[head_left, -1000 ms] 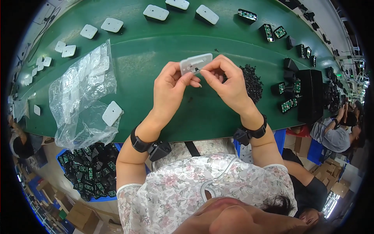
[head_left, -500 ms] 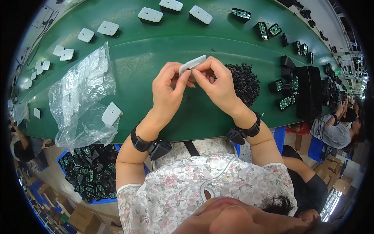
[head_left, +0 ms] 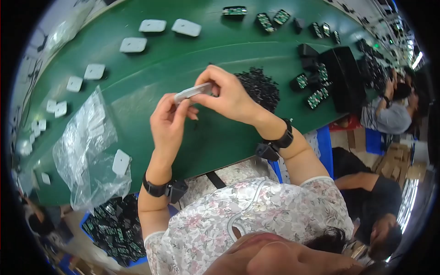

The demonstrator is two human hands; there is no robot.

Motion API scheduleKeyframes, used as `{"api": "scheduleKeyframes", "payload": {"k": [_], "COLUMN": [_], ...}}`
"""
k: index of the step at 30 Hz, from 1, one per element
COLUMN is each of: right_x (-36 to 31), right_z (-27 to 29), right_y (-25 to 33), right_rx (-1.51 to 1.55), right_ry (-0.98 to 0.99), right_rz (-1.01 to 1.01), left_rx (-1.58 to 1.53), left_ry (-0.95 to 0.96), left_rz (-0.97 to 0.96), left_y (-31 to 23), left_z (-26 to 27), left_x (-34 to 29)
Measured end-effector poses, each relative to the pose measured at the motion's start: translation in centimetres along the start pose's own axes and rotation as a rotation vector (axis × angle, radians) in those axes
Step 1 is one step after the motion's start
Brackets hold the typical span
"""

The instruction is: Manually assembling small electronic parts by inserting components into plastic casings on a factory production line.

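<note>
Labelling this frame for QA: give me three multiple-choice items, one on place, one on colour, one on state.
1. Where is the clear plastic bag?
A. on the person's left, on the table
B. under the pile of black parts
C. on the person's lap

2. What colour is the table top?
A. blue
B. green
C. white

3. How is the white plastic piece held?
A. lying flat on the table
B. by the right hand alone
C. between both hands, off the table

Answers:
1. A, the bag lies near the left edge, beside the left hand.
2. B, the bare surface is green throughout.
3. C, the left hand and the right hand each pinch an end above the surface.
</note>
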State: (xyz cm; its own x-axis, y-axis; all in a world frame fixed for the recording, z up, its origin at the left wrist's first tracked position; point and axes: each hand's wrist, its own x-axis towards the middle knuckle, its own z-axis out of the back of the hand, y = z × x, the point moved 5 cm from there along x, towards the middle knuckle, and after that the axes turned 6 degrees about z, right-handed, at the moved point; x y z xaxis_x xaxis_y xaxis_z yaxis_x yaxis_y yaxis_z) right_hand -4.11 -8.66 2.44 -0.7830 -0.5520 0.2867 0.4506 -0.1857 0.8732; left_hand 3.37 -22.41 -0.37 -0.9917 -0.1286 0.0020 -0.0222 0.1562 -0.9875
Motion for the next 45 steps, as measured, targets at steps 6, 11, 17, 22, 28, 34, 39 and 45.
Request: {"api": "scheduleKeyframes", "payload": {"k": [6,11,17,22,28,34,39,45], "right_x": [-0.2,-2.4,-9.3,-7.8,-1.6,3.1,3.4,2.4], "right_z": [0.8,7.5,15.7,16.3,9.0,3.1,1.8,-4.1], "right_y": [-2.0,0.7,-5.7,-5.9,-2.5,-6.3,-4.7,0.9], "right_rx": [0.295,-0.769,-1.262,-1.155,-0.263,-0.057,-0.517,-0.351], "right_ry": [0.013,0.087,0.322,0.139,-0.097,0.054,0.353,0.364], "right_rz": [-0.096,0.287,-0.153,-0.126,0.117,0.103,0.202,0.466], "left_rx": [-0.075,0.395,1.086,1.363,1.505,1.124,1.095,0.817], "left_ry": [-0.13,-0.244,-0.314,-0.465,-0.316,-0.155,-0.132,-0.262], "left_rz": [0.083,0.177,0.135,0.144,-0.118,-0.345,-0.362,-0.309], "left_y": [-0.9,1.9,1.5,1.0,1.3,1.3,1.1,-0.1], "left_z": [-0.6,8.1,10.6,8.9,6.4,4.9,4.8,6.8], "left_x": [0.4,2.7,3.1,2.0,0.0,-1.9,-2.6,-3.6]}}
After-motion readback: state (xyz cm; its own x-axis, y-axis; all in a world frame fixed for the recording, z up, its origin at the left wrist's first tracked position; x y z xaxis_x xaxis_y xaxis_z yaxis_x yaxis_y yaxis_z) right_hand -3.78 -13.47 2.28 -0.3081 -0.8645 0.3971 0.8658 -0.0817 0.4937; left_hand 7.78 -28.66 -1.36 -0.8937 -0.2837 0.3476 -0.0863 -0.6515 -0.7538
